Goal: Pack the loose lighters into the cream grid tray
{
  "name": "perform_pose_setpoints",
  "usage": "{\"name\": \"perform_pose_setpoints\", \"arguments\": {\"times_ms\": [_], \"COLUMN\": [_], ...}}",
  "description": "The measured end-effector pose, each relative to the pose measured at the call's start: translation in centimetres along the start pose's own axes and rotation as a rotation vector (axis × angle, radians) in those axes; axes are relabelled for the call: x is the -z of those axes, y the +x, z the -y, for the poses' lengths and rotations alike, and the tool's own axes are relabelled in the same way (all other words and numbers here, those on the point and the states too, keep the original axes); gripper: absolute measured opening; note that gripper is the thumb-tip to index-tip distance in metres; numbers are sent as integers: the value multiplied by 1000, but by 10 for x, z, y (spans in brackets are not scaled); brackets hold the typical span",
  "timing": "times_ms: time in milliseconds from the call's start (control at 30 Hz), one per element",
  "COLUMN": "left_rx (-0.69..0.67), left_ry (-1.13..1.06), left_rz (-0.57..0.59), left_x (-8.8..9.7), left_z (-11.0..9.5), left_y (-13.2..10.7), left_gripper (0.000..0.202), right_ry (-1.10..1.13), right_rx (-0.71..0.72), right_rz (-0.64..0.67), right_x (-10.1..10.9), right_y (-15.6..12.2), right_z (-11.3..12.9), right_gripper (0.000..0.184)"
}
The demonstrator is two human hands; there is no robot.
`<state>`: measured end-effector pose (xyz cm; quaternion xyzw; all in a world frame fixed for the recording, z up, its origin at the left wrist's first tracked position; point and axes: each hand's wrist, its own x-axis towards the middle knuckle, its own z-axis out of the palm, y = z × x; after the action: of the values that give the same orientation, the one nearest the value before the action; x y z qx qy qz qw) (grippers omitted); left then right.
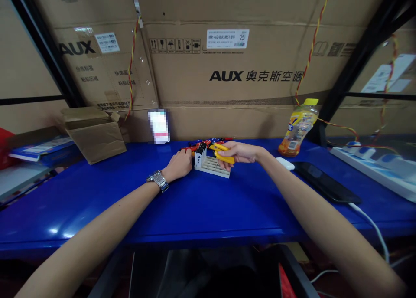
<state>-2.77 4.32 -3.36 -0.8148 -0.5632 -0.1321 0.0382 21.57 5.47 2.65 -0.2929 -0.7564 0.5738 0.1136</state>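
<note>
My left hand (180,162), with a metal watch (157,179) on the wrist, is curled closed beside a white slotted rack (212,165) on the blue table (201,207), its fingers at the red-handled tools (204,144) lying behind the rack. What the fingers hold is hidden. My right hand (236,152) is closed round a yellow-handled tool (223,153) just above the rack's far right side. Black pieces (201,150) stand in the rack's left end.
An open cardboard box (94,133) stands at the left, and large AUX cartons (227,63) form the back wall. A juice bottle (297,129), a white earbud case (285,163), a black phone on a cable (326,181) and a power strip (377,168) lie at the right.
</note>
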Motion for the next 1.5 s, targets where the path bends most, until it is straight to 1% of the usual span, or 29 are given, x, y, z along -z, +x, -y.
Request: {"name": "perform_pose_setpoints", "arguments": {"times_ms": [67,100,167,267,400,500,600,667,733,767,833,900,967,1033,1100,1200,1267,1367,1433,1500], "left_rx": [10,16,27,48,69,145,249,266,226,178,39,-95,-166,-180,-156,-114,-115,-151,-182,-221], "left_ry": [7,8,14,36,61,70,43,53,74,76,50,-12,-129,-286,-450,-637,-710,-764,-757,-713], "left_rz": [6,6,9,17,23,30,40,84,140,171,250,337,406,448,480,511,470,330,245,187], "left_x": [1,2,3,4,6,8,12,16,21,24,31,38,44,47,50,51,50,47,45,43], "left_z": [-1,-1,-2,-2,-2,-2,-1,3,9,11,17,19,18,13,7,-2,-7,-11,-13,-14], "left_y": [0,0,0,-1,-2,-3,-3,-2,0,1,2,3,2,0,-3,-7,-8,-6,-5,-4], "left_gripper": [27,27,27,29,31,31,35,40,42,41,37,35,37,38,37,33,31,28,28,31], "right_ry": [46,41,1,-90,-197,-264,-319,-354,-404,-437,-516,-581,-628,-686,-739,-731,-655,-473,-319,-162], "right_rx": [-41,-46,-34,2,92,148,179,188,180,167,133,115,129,151,167,190,212,264,300,316], "right_rz": [151,195,213,154,-17,-133,-192,-214,-201,-181,-134,-114,-121,-154,-195,-258,-340,-527,-641,-711], "right_x": [-9,-13,-20,-22,-18,-17,-16,-14,-10,-9,-6,-5,-4,-4,-3,-1,0,-1,-3,-6], "right_y": [-3,-2,1,9,17,23,28,30,30,29,26,23,20,17,16,16,18,22,26,30], "right_z": [7,9,11,7,-5,-12,-17,-20,-22,-22,-20,-17,-13,-9,-8,-8,-11,-14,-16,-17], "right_gripper": [32,32,30,30,28,29,29,29,29,28,26,23,22,25,30,36,38,41,44,46]}}
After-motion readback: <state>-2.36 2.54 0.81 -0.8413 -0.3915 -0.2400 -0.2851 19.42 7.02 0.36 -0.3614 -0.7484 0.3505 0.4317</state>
